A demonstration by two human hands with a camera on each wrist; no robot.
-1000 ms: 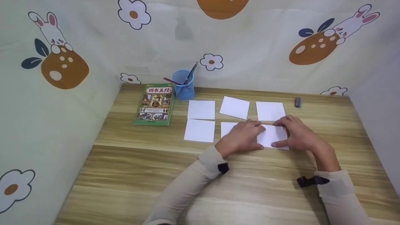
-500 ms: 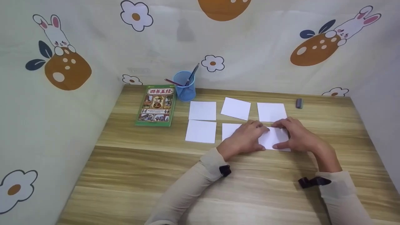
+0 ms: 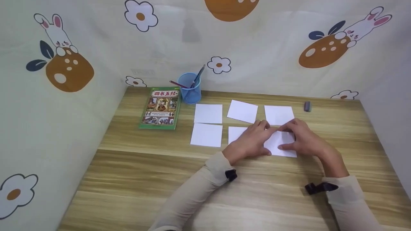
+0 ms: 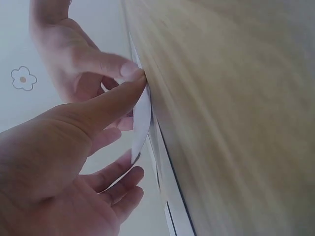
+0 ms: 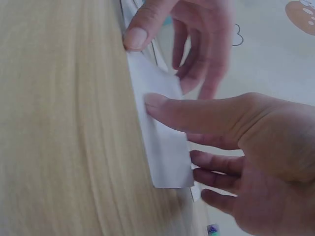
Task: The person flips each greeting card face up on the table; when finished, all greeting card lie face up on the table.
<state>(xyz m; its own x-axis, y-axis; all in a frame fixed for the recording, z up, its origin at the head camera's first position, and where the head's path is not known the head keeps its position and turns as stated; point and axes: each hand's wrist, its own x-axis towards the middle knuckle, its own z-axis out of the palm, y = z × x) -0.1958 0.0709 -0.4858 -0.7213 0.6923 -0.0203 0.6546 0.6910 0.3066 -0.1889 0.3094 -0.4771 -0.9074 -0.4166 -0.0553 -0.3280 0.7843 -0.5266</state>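
Both hands hold one white paper card (image 3: 274, 142) at the right end of the front row of cards. My left hand (image 3: 249, 139) grips its left side, with the thumb at the near edge and fingers at the far edge. On the right side, my right hand (image 3: 306, 139) has its thumb on the card's face and its fingers behind the far edge. In the left wrist view the card (image 4: 142, 115) bows between the fingers, close over the table. A neighbouring card (image 3: 236, 133) is partly hidden beneath the left hand.
Several more white cards (image 3: 208, 113) lie in two rows on the wooden table (image 3: 144, 179). Further left is a green-bordered book (image 3: 160, 109) beside a blue mesh pen cup (image 3: 191, 94) holding pencils. A small dark eraser-like block (image 3: 307, 106) lies at the back right.
The fingers of both hands have drawn closer together at the card's far edge. The held card has shifted slightly toward the person; the other cards stay put.
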